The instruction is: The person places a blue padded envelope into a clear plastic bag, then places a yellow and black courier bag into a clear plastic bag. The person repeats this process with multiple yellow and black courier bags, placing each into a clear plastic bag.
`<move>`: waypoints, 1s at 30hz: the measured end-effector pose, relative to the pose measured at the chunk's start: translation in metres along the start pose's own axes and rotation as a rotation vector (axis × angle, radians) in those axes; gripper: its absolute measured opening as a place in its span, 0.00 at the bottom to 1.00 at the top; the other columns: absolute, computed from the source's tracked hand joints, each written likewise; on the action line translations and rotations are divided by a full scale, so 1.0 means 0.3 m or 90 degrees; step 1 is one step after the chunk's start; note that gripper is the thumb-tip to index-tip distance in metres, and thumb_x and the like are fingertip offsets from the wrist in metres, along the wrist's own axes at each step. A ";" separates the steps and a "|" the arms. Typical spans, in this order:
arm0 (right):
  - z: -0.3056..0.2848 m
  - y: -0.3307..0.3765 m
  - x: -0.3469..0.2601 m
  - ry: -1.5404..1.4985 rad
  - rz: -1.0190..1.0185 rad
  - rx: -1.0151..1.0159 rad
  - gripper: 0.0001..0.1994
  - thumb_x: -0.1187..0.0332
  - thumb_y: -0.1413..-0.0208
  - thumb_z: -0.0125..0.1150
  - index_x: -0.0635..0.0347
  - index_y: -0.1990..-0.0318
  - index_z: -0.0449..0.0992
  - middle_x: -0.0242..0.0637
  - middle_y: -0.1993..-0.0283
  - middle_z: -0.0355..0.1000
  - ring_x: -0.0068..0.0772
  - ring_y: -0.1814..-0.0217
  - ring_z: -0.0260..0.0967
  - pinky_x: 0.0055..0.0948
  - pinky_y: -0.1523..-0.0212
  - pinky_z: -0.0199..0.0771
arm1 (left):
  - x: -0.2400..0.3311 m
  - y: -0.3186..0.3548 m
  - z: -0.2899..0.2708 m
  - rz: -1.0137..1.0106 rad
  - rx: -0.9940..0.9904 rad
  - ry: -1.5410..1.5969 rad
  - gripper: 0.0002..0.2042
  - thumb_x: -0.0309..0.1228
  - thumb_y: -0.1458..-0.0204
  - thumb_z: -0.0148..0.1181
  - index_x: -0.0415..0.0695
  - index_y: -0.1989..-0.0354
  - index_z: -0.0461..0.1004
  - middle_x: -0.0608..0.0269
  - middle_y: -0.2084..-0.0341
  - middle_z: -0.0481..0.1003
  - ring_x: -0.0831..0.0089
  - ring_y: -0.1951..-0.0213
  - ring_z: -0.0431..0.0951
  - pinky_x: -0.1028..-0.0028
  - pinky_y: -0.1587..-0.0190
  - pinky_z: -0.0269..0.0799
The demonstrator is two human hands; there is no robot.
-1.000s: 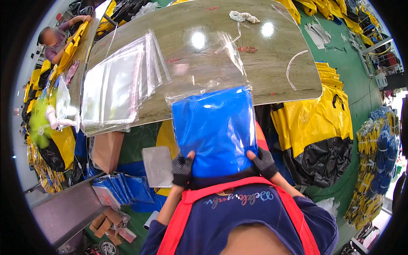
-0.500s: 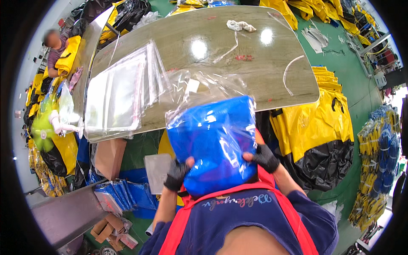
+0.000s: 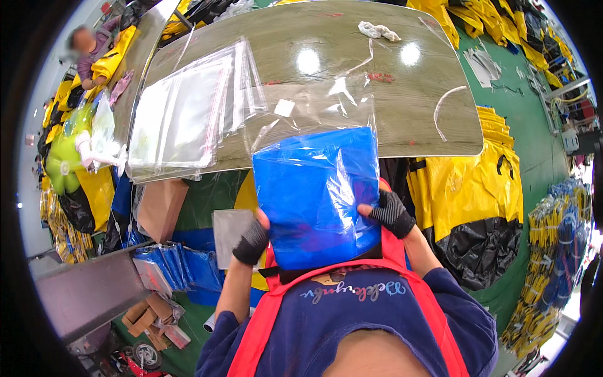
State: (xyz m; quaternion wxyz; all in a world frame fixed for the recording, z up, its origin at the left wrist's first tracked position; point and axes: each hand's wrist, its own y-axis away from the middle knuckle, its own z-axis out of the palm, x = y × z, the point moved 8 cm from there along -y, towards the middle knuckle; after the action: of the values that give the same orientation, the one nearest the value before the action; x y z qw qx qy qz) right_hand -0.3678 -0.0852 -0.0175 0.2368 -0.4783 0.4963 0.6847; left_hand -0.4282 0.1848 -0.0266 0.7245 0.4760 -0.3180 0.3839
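Note:
A folded blue sheet in a clear plastic bag (image 3: 314, 201) is held upright in front of my chest, at the near edge of the table. My left hand (image 3: 252, 240), in a black half-finger glove, grips its left side with the thumb along the edge. At the right side my right hand (image 3: 391, 215), gloved alike, holds it with the thumb pressed on the front. The fingers behind the package are partly hidden. The bag's loose clear end (image 3: 326, 107) lies over the tabletop, past the blue sheet.
A pile of flat clear bags (image 3: 179, 119) lies on the table (image 3: 414, 81), left of the package. Yellow and black folded sheets (image 3: 465, 195) hang at the right. Blue packages (image 3: 195, 267) are low at the left. Another person (image 3: 94, 53) handles yellow material at far left.
The package has straightened and its front now looks flatter, its loose bag end spread further over the table. My left hand has shifted slightly left. The view has shifted a little.

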 end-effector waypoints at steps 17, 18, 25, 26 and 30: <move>-0.040 0.001 0.005 -0.018 -0.025 0.095 0.31 0.60 0.52 0.69 0.66 0.43 0.65 0.42 0.49 0.72 0.30 0.49 0.69 0.30 0.46 0.68 | 0.143 -0.278 -0.134 0.030 0.288 0.052 0.18 0.45 0.49 0.62 0.40 0.63 0.75 0.63 0.70 0.75 0.78 0.69 0.71 0.76 0.64 0.69; -0.032 0.027 0.036 -0.022 -0.026 0.106 0.32 0.57 0.51 0.68 0.66 0.42 0.64 0.43 0.48 0.71 0.32 0.48 0.69 0.31 0.45 0.67 | 0.172 -0.247 -0.068 0.104 0.169 0.054 0.23 0.46 0.50 0.62 0.39 0.55 0.71 0.60 0.63 0.74 0.76 0.65 0.72 0.73 0.61 0.70; 0.007 0.082 0.046 -0.046 -0.082 -0.084 0.38 0.51 0.51 0.66 0.65 0.38 0.58 0.44 0.40 0.63 0.37 0.37 0.60 0.35 0.37 0.57 | -0.065 0.068 0.044 -0.109 0.023 -0.074 0.51 0.40 0.65 0.77 0.43 0.33 0.49 0.54 0.40 0.61 0.61 0.39 0.61 0.62 0.38 0.57; -0.009 0.039 -0.092 -0.165 -0.168 0.008 0.38 0.53 0.53 0.68 0.64 0.38 0.60 0.44 0.41 0.65 0.36 0.40 0.61 0.34 0.39 0.59 | -0.043 0.065 0.051 -0.121 0.015 -0.112 0.50 0.40 0.65 0.76 0.43 0.34 0.50 0.54 0.41 0.62 0.61 0.40 0.62 0.62 0.38 0.57; 0.099 0.041 -0.007 0.009 -0.021 -0.024 0.34 0.56 0.53 0.69 0.64 0.41 0.64 0.42 0.42 0.66 0.34 0.41 0.63 0.33 0.39 0.60 | 0.035 -0.005 -0.044 -0.108 0.034 0.221 0.44 0.48 0.59 0.70 0.40 0.37 0.55 0.51 0.45 0.67 0.61 0.46 0.70 0.62 0.45 0.68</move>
State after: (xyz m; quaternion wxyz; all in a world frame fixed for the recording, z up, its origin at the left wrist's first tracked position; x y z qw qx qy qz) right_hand -0.3891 -0.0628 -0.0085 0.2359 -0.4955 0.4770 0.6865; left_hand -0.4205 0.1995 -0.0232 0.7852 0.4472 -0.1368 0.4060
